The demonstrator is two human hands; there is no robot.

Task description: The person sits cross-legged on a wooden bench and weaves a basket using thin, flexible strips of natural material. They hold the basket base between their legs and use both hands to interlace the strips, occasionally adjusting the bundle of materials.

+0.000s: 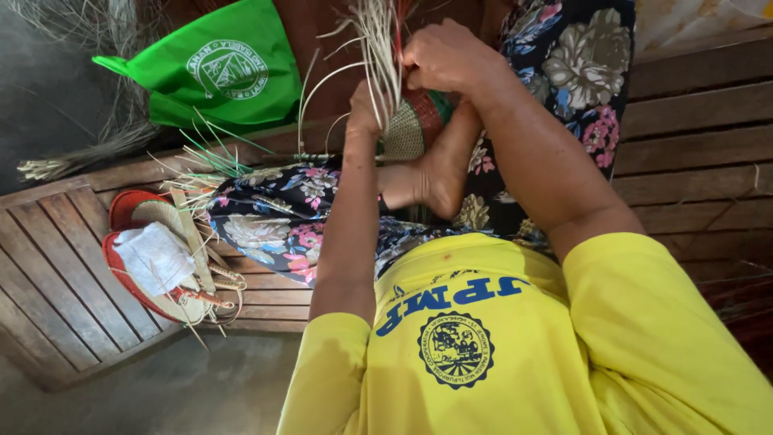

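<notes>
my left hand (364,113) steadies the half-woven basket (415,125) while my right hand (443,56) pinches its loose upright strands (382,48), rim unwoven yet

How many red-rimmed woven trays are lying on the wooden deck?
2, overlapping at the left. One red-rimmed woven tray lies farther from the person; the nearer tray lies under a white cloth and loose strips. More could be hidden beneath.

- Yellow shirt (515,354) with short sleeves, blue lettering and a round blue emblem on it.
- Dark skirt (282,213) with pink, cream and grey flowers.
- Bare foot (431,173).
</notes>
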